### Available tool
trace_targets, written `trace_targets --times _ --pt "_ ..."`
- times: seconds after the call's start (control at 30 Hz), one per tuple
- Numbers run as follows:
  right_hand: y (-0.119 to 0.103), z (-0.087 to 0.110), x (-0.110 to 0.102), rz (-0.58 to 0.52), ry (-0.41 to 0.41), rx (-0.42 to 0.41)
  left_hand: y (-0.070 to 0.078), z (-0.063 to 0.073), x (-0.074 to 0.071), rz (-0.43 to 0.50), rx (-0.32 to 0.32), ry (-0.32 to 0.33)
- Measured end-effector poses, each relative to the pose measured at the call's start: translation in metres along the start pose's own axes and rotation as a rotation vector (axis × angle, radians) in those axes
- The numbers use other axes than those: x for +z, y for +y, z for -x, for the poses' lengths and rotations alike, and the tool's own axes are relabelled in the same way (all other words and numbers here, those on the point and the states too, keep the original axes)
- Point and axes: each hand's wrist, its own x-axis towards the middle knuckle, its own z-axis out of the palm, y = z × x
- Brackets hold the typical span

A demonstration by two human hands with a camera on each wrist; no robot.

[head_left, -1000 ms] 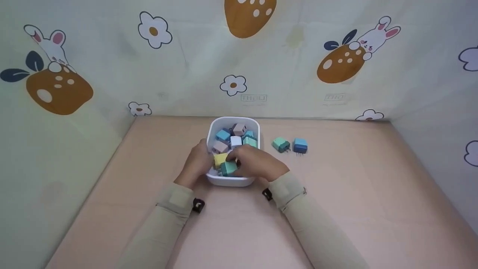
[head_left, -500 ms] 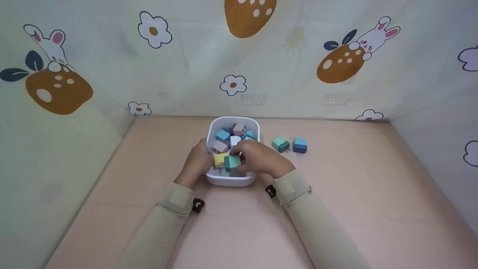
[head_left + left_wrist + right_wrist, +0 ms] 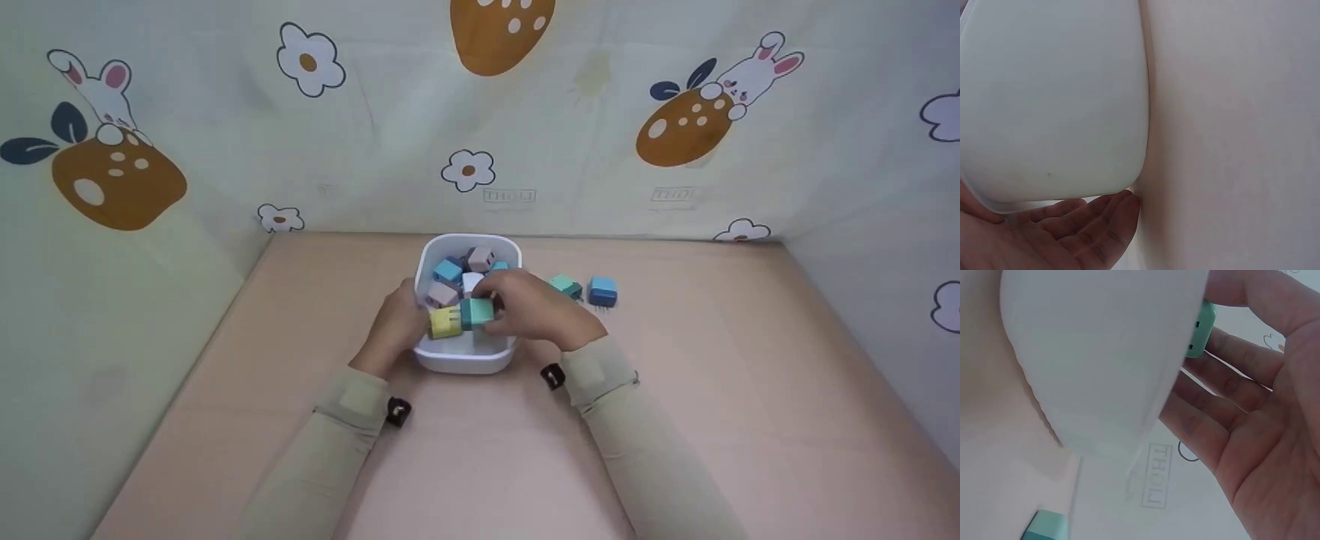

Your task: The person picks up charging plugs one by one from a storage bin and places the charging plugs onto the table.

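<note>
Left hand [image 3: 400, 322] grips white tub [image 3: 465, 365] at its left wall. Yellow adapter [image 3: 444, 324] inside. Just right of it, over the tub, green adapter [image 3: 478, 313], prongs leftward; contact between them unclear. Right hand [image 3: 536, 309], nearer, pinches its right end between thumb and fingers.

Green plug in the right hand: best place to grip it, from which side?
I'd pinch the lighter body of the green plug across opposite faces, coming from the right, as the right hand does. The body is boxy, and its darker pronged end points left toward the yellow plug, so that side is best avoided.
</note>
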Motion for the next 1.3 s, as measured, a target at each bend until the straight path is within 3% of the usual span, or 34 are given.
trace_targets --times 0.6,0.9,1.3 --pt "0.029 0.014 -0.036 -0.056 0.118 0.03 0.002 -0.002 0.001 -0.014 -0.038 -0.017" --pt "0.047 0.026 -0.053 -0.118 0.163 0.157 0.001 -0.002 0.001 -0.021 -0.033 -0.014" --pt "0.065 0.04 -0.07 -0.118 0.206 0.305 -0.001 -0.003 0.001 -0.024 -0.02 -0.019"
